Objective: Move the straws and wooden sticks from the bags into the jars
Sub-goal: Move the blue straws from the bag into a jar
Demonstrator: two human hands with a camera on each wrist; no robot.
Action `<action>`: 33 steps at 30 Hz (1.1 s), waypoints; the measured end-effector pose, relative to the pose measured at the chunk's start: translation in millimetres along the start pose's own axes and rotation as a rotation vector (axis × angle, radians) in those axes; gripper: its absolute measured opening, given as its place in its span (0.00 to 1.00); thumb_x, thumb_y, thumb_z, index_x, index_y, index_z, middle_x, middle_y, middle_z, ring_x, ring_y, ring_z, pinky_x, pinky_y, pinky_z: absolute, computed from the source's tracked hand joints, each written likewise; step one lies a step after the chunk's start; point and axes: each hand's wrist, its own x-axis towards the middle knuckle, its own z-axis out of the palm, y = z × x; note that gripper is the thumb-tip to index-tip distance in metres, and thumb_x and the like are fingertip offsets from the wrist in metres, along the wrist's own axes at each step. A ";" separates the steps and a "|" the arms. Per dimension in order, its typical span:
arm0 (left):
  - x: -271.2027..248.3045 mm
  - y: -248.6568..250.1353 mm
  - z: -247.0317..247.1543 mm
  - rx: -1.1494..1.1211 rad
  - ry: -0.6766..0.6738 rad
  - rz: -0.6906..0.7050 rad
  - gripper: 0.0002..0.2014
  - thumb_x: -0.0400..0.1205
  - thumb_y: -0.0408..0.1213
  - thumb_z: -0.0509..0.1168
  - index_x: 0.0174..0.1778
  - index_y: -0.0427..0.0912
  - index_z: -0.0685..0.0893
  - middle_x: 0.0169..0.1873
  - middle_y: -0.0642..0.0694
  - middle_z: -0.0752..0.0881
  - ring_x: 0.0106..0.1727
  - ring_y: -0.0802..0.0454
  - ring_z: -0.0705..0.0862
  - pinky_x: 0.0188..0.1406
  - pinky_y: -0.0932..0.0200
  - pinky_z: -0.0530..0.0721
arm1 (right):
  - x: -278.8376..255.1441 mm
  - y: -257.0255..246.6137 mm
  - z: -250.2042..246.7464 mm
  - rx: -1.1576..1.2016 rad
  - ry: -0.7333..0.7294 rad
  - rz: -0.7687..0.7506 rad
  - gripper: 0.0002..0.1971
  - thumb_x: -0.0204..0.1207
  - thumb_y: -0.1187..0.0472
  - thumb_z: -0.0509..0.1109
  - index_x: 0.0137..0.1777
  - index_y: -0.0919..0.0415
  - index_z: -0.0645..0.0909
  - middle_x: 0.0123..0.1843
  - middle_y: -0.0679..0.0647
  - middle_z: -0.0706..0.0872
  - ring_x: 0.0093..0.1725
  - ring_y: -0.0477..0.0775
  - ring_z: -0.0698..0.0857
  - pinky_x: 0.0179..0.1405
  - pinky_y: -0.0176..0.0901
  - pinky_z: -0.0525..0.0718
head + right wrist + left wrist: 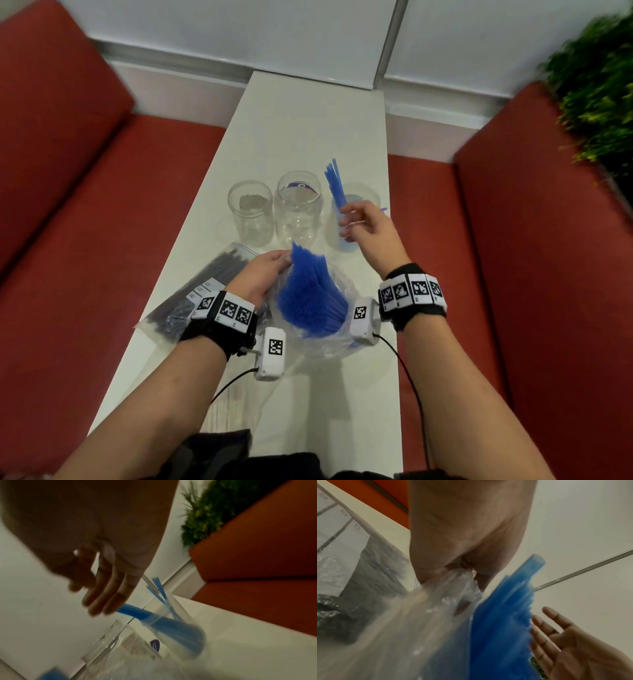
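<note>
Head view: on the white worktop (301,113), left hand (263,274) pinching the rim of a clear bag (339,291) full of blue straws (308,291), right hand (368,226) raised with fingers loosely spread before the rightmost jar (368,197) holding more blue straws, two clear jars (298,209) to its left and a bag of dark straws (202,287) at the near left. Left wrist view: fingers clamped on bag plastic, blue bundle just beside. Right wrist view: fingers straight, apart, holding nothing, above the straw-filled jar.

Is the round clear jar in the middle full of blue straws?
No, the round clear middle jar holds no blue straws; the thin blue plastic straws stand in the clear jar on the right.
</note>
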 end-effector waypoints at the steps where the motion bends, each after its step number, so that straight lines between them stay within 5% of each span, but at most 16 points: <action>1: -1.9 -1.4 0.6 -0.001 0.010 0.002 0.14 0.91 0.37 0.62 0.69 0.39 0.86 0.62 0.40 0.91 0.68 0.41 0.87 0.75 0.38 0.81 | -12.8 6.3 3.0 0.013 -0.113 0.059 0.20 0.70 0.70 0.64 0.58 0.49 0.82 0.51 0.55 0.85 0.47 0.51 0.86 0.50 0.44 0.85; 5: -5.0 -4.5 4.3 -0.018 0.057 0.005 0.14 0.91 0.35 0.61 0.69 0.37 0.86 0.63 0.37 0.90 0.66 0.39 0.88 0.73 0.38 0.83 | -55.6 31.7 12.5 -0.136 -0.474 0.260 0.30 0.61 0.63 0.68 0.65 0.43 0.73 0.61 0.49 0.81 0.60 0.45 0.82 0.58 0.37 0.81; 9: -8.8 -11.0 5.1 -0.044 0.086 -0.008 0.13 0.91 0.35 0.63 0.68 0.36 0.86 0.59 0.38 0.91 0.62 0.41 0.89 0.68 0.42 0.86 | -80.4 38.4 12.4 -0.340 -0.566 0.308 0.39 0.67 0.67 0.71 0.78 0.46 0.66 0.75 0.49 0.77 0.74 0.50 0.76 0.76 0.48 0.74; 12: -10.4 -15.2 6.9 -0.080 0.093 -0.020 0.13 0.91 0.35 0.63 0.67 0.37 0.86 0.58 0.37 0.91 0.61 0.39 0.90 0.68 0.38 0.86 | -91.8 37.7 19.8 -0.387 -0.453 0.234 0.38 0.71 0.71 0.72 0.80 0.48 0.68 0.74 0.51 0.79 0.70 0.52 0.79 0.71 0.47 0.77; 16: -12.7 -17.8 8.4 -0.101 0.080 -0.013 0.12 0.90 0.36 0.63 0.67 0.38 0.86 0.58 0.36 0.91 0.62 0.37 0.89 0.70 0.35 0.85 | -101.5 43.2 26.8 -0.398 -0.220 0.098 0.25 0.76 0.68 0.72 0.73 0.54 0.78 0.65 0.51 0.85 0.61 0.51 0.83 0.62 0.40 0.78; 21: -15.2 -19.1 3.9 -0.117 0.060 -0.022 0.09 0.91 0.36 0.63 0.61 0.41 0.87 0.57 0.36 0.92 0.58 0.39 0.91 0.66 0.39 0.87 | -107.4 46.6 27.1 -0.301 -0.167 0.082 0.10 0.85 0.60 0.67 0.63 0.47 0.80 0.54 0.41 0.87 0.56 0.44 0.84 0.55 0.32 0.77; 23: -15.0 -19.6 3.0 -0.121 0.061 -0.018 0.10 0.91 0.36 0.62 0.63 0.40 0.86 0.58 0.36 0.92 0.60 0.38 0.91 0.68 0.37 0.86 | -108.2 45.2 28.8 -0.309 -0.171 0.075 0.12 0.86 0.57 0.66 0.64 0.40 0.76 0.54 0.38 0.83 0.59 0.47 0.79 0.60 0.37 0.74; 26: -13.7 -19.6 2.7 -0.128 0.064 -0.008 0.11 0.91 0.36 0.62 0.64 0.39 0.86 0.58 0.35 0.92 0.61 0.36 0.90 0.69 0.34 0.85 | -108.6 39.0 31.8 -0.281 -0.133 0.069 0.14 0.87 0.54 0.65 0.68 0.35 0.75 0.57 0.37 0.80 0.62 0.41 0.71 0.60 0.30 0.67; 29: -11.8 -20.5 2.5 -0.144 0.061 -0.006 0.11 0.91 0.34 0.62 0.65 0.38 0.86 0.57 0.34 0.92 0.61 0.35 0.90 0.69 0.34 0.85 | -104.5 29.0 32.0 -0.239 -0.032 0.036 0.15 0.85 0.54 0.67 0.57 0.27 0.76 0.54 0.31 0.85 0.57 0.36 0.82 0.53 0.22 0.74; 33: -8.4 -20.6 3.4 -0.151 0.059 0.000 0.13 0.92 0.34 0.61 0.68 0.35 0.85 0.58 0.34 0.91 0.62 0.35 0.90 0.70 0.34 0.85 | -102.8 26.3 32.7 -0.199 0.028 0.044 0.21 0.83 0.61 0.69 0.53 0.25 0.78 0.51 0.21 0.85 0.56 0.25 0.82 0.53 0.16 0.74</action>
